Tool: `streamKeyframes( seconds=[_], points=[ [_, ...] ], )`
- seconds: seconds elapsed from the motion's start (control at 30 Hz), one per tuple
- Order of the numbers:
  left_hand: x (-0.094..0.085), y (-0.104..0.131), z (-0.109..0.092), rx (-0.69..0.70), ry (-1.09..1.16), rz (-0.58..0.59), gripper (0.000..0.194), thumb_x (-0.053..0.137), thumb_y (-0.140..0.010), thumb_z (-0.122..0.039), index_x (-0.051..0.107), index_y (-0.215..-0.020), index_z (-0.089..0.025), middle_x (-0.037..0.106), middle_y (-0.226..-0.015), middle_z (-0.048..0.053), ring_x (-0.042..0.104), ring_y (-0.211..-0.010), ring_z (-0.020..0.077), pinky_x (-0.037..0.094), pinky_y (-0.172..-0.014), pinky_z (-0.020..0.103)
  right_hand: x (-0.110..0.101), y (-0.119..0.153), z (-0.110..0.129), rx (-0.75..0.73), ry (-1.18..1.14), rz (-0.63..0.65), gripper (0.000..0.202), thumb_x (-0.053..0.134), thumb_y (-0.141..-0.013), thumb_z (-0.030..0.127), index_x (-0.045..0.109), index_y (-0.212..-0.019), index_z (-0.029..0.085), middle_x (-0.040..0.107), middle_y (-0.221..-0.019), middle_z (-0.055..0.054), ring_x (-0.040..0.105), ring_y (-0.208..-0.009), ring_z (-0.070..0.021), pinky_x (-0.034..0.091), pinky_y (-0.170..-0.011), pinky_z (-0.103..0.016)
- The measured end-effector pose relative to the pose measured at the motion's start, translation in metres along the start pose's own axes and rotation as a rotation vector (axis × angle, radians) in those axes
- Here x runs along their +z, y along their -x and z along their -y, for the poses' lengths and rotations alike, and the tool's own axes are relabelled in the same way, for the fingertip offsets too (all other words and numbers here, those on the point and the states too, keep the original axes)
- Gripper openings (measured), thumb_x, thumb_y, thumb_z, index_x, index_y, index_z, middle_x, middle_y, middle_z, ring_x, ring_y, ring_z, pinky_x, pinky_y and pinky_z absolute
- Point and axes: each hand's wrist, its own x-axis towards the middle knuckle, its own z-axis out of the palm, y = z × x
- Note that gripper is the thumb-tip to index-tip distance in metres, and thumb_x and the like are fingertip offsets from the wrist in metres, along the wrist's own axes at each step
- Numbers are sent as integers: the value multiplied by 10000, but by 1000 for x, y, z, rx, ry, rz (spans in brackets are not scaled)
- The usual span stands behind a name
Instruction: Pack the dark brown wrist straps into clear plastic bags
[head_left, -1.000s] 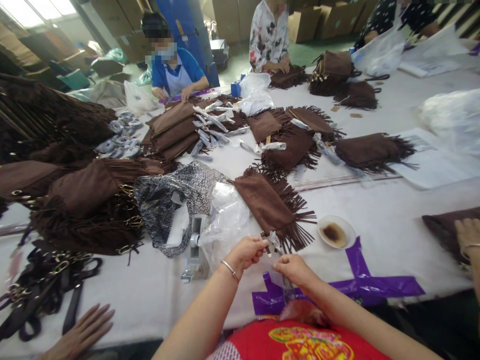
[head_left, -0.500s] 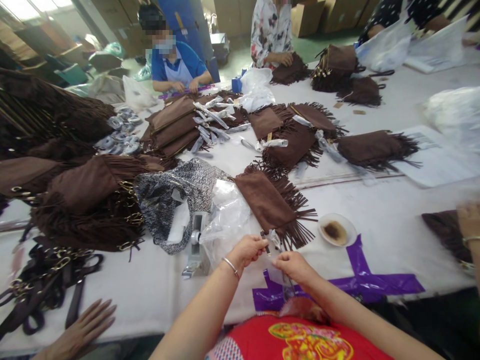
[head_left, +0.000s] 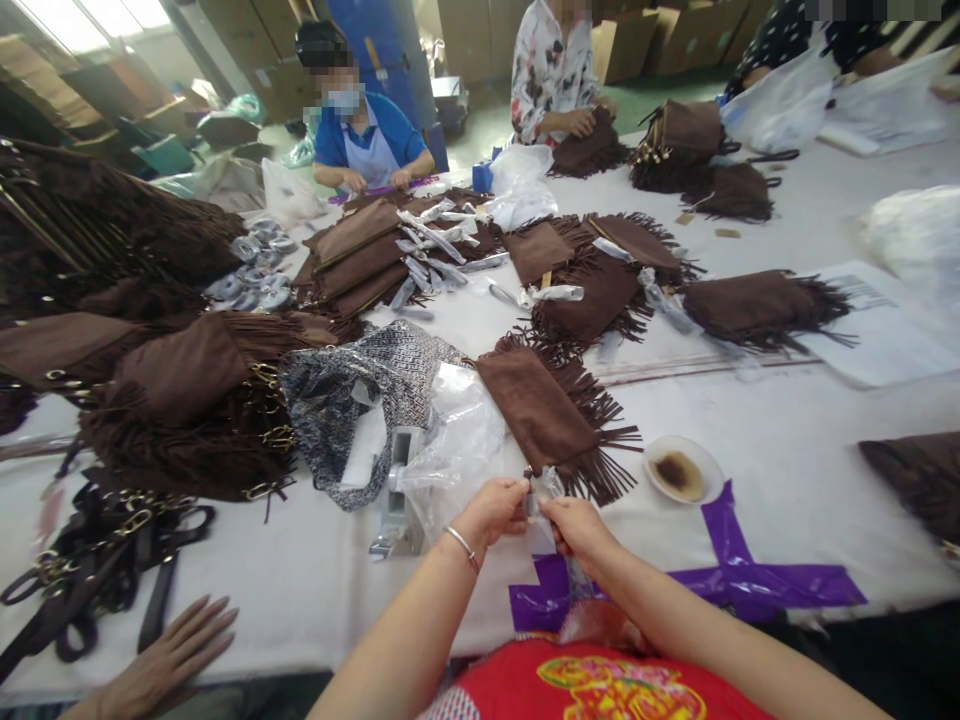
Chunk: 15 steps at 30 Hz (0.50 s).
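A brown fringed pouch (head_left: 536,405) lies flat on the white table in front of my hands. At its near corner my left hand (head_left: 499,510), with a bracelet at the wrist, pinches the pouch's small strap end. My right hand (head_left: 576,525) is closed on a clear plastic wrapping (head_left: 541,530) beside it, fingertips almost touching the left ones. Left of my hands are a crumpled clear bag (head_left: 457,440) and a grey tape dispenser (head_left: 397,510). To the right sits a white dish (head_left: 684,470) with a dark brown stain.
Brown fringed bags (head_left: 180,400) and dark straps (head_left: 97,560) with gold clasps lie left, near another person's hand (head_left: 172,655). A patterned cloth (head_left: 360,390) is beside the dispenser. Purple tape (head_left: 757,585) marks the near edge. More pouches (head_left: 592,290) and people are across the table.
My hands have drawn closer together at the pouch's corner, and the plastic now hangs between them. Another person's hand at the right edge has left the view. The camera view has shifted slightly.
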Motion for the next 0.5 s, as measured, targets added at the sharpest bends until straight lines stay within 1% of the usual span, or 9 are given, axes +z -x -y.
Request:
streamKeyframes(
  seconds=[0.07,0.13,0.17,0.27,0.33,0.43,0.5],
  points=[
    [-1,4,4,-14,23,-7,443,660,-663,-590,546,-759,-173,454,-560,-66,417,-450,66,400,-509,235,5,-3,0,6,-20,-24,368,615,-725,480,426,-547,218,379,-368,74,305,-320,-70,201,-333,-214],
    [-1,7,9,-22,28,-34,390,662,-681,-538,535,-722,-172,443,-546,-69,393,-423,60,409,-497,241,10,-6,0,10,-39,-48,358,611,-731,472,436,-550,218,380,-362,73,312,-318,-73,206,-330,-215],
    [-1,9,12,-22,26,-52,362,662,-690,-509,534,-711,-171,459,-548,-62,411,-426,67,425,-505,252,12,-8,0,10,-48,-59,353,608,-735,468,441,-552,217,380,-360,72,315,-318,-75,208,-328,-215],
    [0,9,18,-11,10,-118,288,635,-726,-449,553,-724,-173,555,-596,-15,527,-495,116,476,-553,289,16,-12,0,2,-71,-87,350,601,-745,461,447,-548,216,391,-365,67,333,-323,-79,238,-327,-214],
    [2,5,20,13,-13,-183,249,608,-751,-418,557,-718,-177,571,-591,-5,546,-517,129,473,-549,281,17,-14,1,-1,-80,-97,353,598,-753,457,448,-546,214,408,-380,60,350,-332,-79,268,-331,-209],
    [5,-2,21,74,-67,-306,208,566,-781,-365,550,-679,-185,534,-540,-22,502,-490,119,427,-500,246,17,-15,3,12,-86,-95,338,584,-773,455,468,-576,206,438,-416,51,378,-347,-79,301,-337,-200],
    [7,-6,20,121,-121,-376,190,551,-788,-323,563,-660,-184,537,-540,-20,490,-495,116,385,-477,227,17,-15,5,18,-85,-85,320,564,-795,447,486,-611,196,463,-452,38,405,-367,-84,321,-345,-201]
  ],
)
